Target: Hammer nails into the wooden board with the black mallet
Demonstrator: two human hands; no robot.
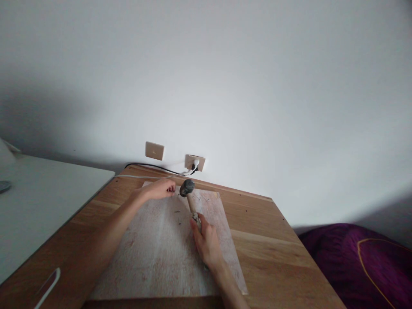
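Observation:
My right hand [207, 242] is wrapped round the worn, pale handle of a hammer [187, 187]. Its stubby dark head is raised close to the far edge of a whitish wooden board [154, 253]. Just left of the head, my left hand [163, 188] is closed, fingertips pinched together near the board's far edge; what they hold, if anything, is too small to make out. Between my hands, small nails [177, 211] lie on the board. Several thin nails [202, 198] show to the right of the hammer head.
The board rests on a brown wooden tabletop [273, 253] against a white wall. Behind it, a white plug [195, 163] sits in a wall socket, with black and white cables [154, 165] trailing left. A white surface [48, 193] adjoins on the left; purple fabric [341, 262] is at right.

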